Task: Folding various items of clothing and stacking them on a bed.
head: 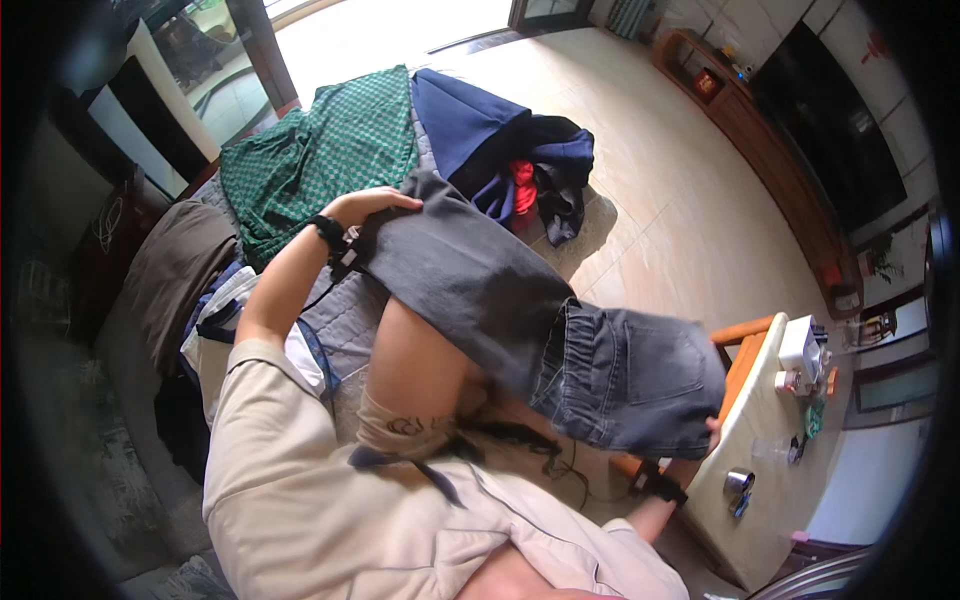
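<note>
A pair of grey denim trousers (480,262) with an elastic waistband stretches across my lap between my two hands. At the upper left, my left hand (379,202) grips one end of the cloth, thumb on top. My right hand (711,436) has hold of the opposite end, by the part with a back pocket; most of its fingers are hidden behind the denim. The gathered waistband lies between that pocket and the smoother leg section. Just beyond my left hand, a green checked cloth garment (330,142) is spread over a grey quilted cover (349,315).
Dark blue clothing (480,112) with a red piece (523,187) hangs over the seat's far edge. Brown trousers (180,262) and white clothing (300,352) lie at left. On my right stands a stone-topped table (712,495) bearing a metal cup (739,481). Cables (574,480) trail below.
</note>
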A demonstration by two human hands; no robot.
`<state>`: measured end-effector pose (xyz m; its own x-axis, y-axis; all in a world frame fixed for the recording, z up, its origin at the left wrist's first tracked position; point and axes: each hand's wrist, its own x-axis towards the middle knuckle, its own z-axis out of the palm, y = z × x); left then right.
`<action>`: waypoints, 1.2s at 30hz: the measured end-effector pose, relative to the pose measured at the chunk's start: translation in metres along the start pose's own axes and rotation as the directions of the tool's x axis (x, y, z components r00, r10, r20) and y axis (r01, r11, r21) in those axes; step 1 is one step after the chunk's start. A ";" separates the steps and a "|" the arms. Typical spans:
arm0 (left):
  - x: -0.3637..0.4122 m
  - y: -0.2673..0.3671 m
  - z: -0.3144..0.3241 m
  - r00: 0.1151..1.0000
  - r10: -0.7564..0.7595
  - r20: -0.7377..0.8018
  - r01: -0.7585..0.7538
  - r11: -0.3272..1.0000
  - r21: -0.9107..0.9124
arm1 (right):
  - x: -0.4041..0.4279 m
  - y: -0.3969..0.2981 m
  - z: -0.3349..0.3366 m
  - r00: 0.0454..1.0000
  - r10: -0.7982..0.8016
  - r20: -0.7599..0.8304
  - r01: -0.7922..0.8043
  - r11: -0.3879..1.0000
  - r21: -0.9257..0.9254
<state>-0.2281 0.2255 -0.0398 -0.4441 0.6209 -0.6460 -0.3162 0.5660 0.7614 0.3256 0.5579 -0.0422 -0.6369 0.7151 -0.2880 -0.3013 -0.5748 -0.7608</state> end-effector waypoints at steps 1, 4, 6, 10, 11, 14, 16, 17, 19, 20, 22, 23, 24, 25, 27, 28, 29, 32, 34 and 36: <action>-0.009 0.004 0.002 0.993 0.111 -0.034 -0.112 0.992 -0.051 | 0.003 -0.003 0.002 0.978 -0.101 -0.184 0.120 0.988 0.097; -0.043 0.015 0.013 0.981 0.165 -0.098 -0.184 0.954 -0.236 | 0.010 -0.022 0.019 0.956 -0.229 -0.183 0.251 0.962 0.108; -0.069 0.022 0.019 0.982 0.151 -0.115 -0.171 0.968 -0.185 | 0.021 -0.042 0.040 0.933 -0.327 -0.153 0.345 0.931 0.117; -0.122 0.008 0.034 0.964 0.228 -0.136 -0.249 0.953 -0.171 | 0.047 -0.073 0.079 0.553 -0.827 -0.101 0.705 0.529 -0.472; -0.130 0.002 0.037 0.936 0.347 -0.055 -0.351 0.910 -0.220 | 0.053 -0.073 0.086 0.289 -0.955 0.061 0.728 0.177 -0.663; -0.142 -0.023 0.049 0.850 0.478 -0.223 -0.487 0.873 0.016 | 0.056 -0.071 0.110 0.021 -0.971 0.236 0.711 -0.151 -0.687; -0.141 -0.033 0.048 0.712 0.627 -0.316 -0.446 0.752 0.485 | 0.047 -0.068 0.130 0.206 -0.971 0.122 0.748 0.076 -0.660; -0.141 -0.038 0.047 0.656 0.687 -0.312 -0.501 0.706 0.501 | 0.041 -0.070 0.139 0.383 -0.923 0.019 0.736 0.293 -0.611; -0.136 -0.042 0.040 0.530 0.726 -0.439 -0.278 0.638 0.718 | 0.033 -0.070 0.162 0.693 -0.709 -0.133 0.592 0.664 -0.457; -0.133 -0.043 0.036 0.467 0.740 -0.485 -0.334 0.655 0.678 | 0.028 -0.071 0.171 0.813 -0.553 -0.182 0.468 0.807 -0.361; -0.125 -0.044 0.032 0.548 0.699 -0.459 -0.374 0.696 0.612 | 0.023 -0.076 0.185 0.966 -0.203 -0.157 0.174 0.968 -0.181; -0.122 -0.045 0.030 0.590 0.698 -0.406 -0.448 0.701 0.554 | 0.021 -0.073 0.189 0.965 -0.173 -0.196 0.139 0.974 -0.177; -0.118 -0.047 0.031 0.668 0.641 -0.377 -0.449 0.752 0.483 | 0.018 -0.073 0.189 0.947 -0.238 -0.217 0.196 0.961 -0.196; -0.115 -0.049 0.030 0.735 0.579 -0.352 -0.342 0.766 0.544 | 0.016 -0.073 0.189 0.915 -0.309 -0.259 0.260 0.943 -0.208; -0.112 -0.056 0.031 0.865 0.329 -0.379 -0.188 0.912 0.363 | 0.009 -0.074 0.185 0.818 -0.520 -0.244 0.418 0.830 -0.369; -0.111 -0.058 0.028 0.909 0.172 -0.379 -0.028 0.934 0.356 | 0.006 -0.075 0.184 0.860 -0.471 -0.199 0.411 0.868 -0.277; -0.112 -0.064 0.029 0.919 0.136 -0.370 0.003 0.936 0.352 | 0.001 -0.079 0.184 0.944 -0.265 -0.197 0.249 0.963 -0.105; -0.116 -0.076 0.031 0.987 0.128 -0.096 -0.145 0.970 -0.196 | -0.008 -0.081 0.198 0.975 -0.145 -0.170 0.130 0.987 -0.096; -0.119 -0.081 0.037 0.949 0.296 -0.110 -0.313 0.929 -0.198 | -0.010 -0.068 0.218 0.983 -0.169 -0.066 0.161 0.980 -0.116; -0.122 -0.080 0.046 0.786 0.599 -0.150 -0.610 0.791 -0.039 | -0.014 -0.045 0.245 0.963 -0.268 -0.005 0.259 0.938 -0.230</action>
<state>-0.1099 0.1293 -0.0245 -0.6642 0.7463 -0.0434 -0.0117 0.0477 0.9988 0.1745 0.4764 0.1389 -0.5290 0.8451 -0.0769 -0.2849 -0.2623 -0.9220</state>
